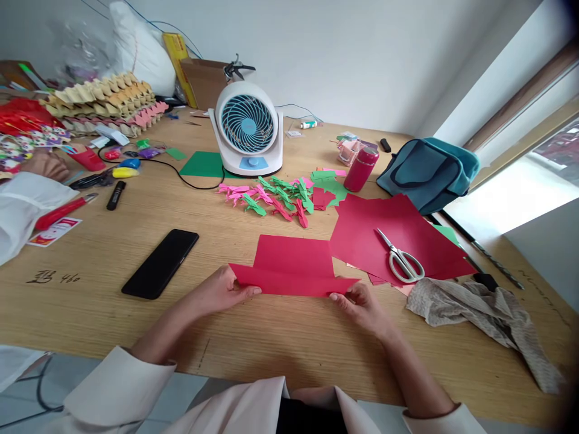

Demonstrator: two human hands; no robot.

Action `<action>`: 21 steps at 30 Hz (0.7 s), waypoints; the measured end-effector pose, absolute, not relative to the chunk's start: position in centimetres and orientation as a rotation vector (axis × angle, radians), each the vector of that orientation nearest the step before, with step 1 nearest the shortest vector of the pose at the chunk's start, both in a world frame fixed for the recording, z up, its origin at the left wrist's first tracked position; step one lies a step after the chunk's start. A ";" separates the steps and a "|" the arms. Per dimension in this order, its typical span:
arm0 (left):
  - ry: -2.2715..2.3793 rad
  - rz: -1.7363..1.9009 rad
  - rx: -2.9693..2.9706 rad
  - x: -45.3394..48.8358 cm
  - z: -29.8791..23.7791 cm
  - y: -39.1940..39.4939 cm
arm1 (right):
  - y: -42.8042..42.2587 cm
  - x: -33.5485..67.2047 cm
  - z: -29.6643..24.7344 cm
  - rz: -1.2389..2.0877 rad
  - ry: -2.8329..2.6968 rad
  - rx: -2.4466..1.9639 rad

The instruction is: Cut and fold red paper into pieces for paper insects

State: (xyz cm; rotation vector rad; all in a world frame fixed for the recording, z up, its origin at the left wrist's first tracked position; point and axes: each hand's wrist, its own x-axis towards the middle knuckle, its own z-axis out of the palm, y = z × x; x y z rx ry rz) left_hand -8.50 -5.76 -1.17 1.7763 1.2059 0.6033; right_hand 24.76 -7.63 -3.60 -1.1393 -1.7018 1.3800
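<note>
Nearest me, the left hand (226, 292) and right hand (360, 304) each pinch, thumb uppermost, one end of the near strip of a red sheet (293, 259). That strip's long axis runs crosswise between them, neither hand nearer; the rest of the sheet lies beyond the grip, pointing away toward the paper cut-outs (283, 194) and the fan (248, 129).

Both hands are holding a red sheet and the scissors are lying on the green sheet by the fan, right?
Not quite: the head view shows the scissors lying on red paper at the right, not on the green sheet. The left hand and right hand do hold a red sheet.
</note>
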 end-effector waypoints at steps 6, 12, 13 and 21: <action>1.184 0.652 1.546 -9.8 -0.6 -2.3 | -7.7 24.5 -4.2 1.372 -1.619 -1.191; 1.278 0.801 1.745 -7.5 -0.9 3.7 | -7.8 24.4 -3.7 1.341 -1.686 -1.134; 1.300 0.769 1.849 -6.8 -1.3 4.5 | -7.8 24.4 -3.7 1.335 -1.711 -1.114; 1.409 0.342 2.409 -3.0 -3.4 5.2 | -7.6 24.9 -3.5 1.314 -1.874 -1.031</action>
